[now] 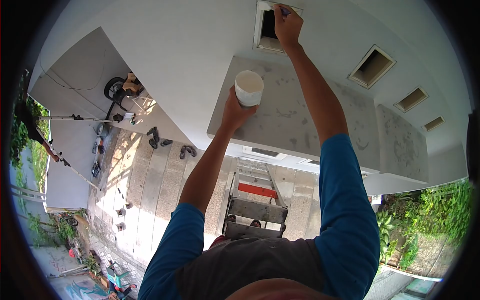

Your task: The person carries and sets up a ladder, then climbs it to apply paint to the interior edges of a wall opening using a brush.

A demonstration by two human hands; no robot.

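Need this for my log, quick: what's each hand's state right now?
Left hand: holding a white cup.
Right hand: closed on a small dark-blue object.

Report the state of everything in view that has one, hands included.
White cylindrical tub: held, mouth facing camera; fill level unclear.
Bare left hand: closed around the tub.
Bare right hand: raised, gripping a small dark tool.
White-framed rectangular wall opening: uncovered, dark inside.
Grey stepladder with red bar: standing.
Flat grey slab: blotched with dark patches.
Dark sandals: unworn, on paving.

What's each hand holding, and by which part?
Left hand: white round tub, by its lower side. Right hand: small dark-blue object, held part unclear.
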